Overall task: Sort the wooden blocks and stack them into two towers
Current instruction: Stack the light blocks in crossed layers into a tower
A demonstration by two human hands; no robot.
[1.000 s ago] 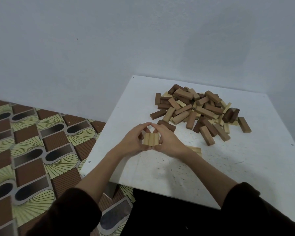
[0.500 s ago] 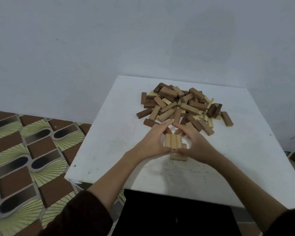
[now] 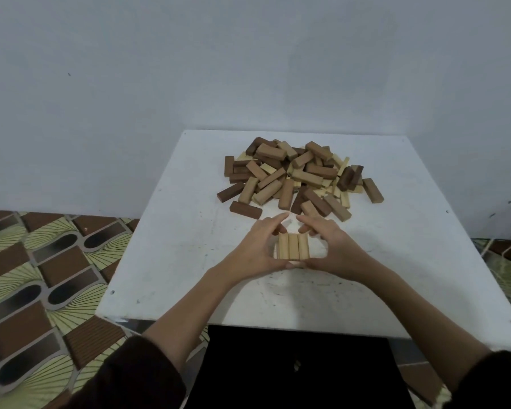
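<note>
Left hand [image 3: 255,247]: fingers curled round row of three pale blocks [image 3: 292,246] | right hand [image 3: 335,250]: fingers grip the row's opposite side | row: worktop [image 3: 189,231] centre | mixed block pile [image 3: 295,175]: behind, apart.

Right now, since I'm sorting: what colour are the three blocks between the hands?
Light tan blocks, head view.

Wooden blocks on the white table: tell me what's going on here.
A person's left hand and right hand hold a row of three light wooden blocks side by side, near the middle of the white square table. Behind them lies an unsorted pile of dark and light wooden blocks. No finished tower shows.
</note>
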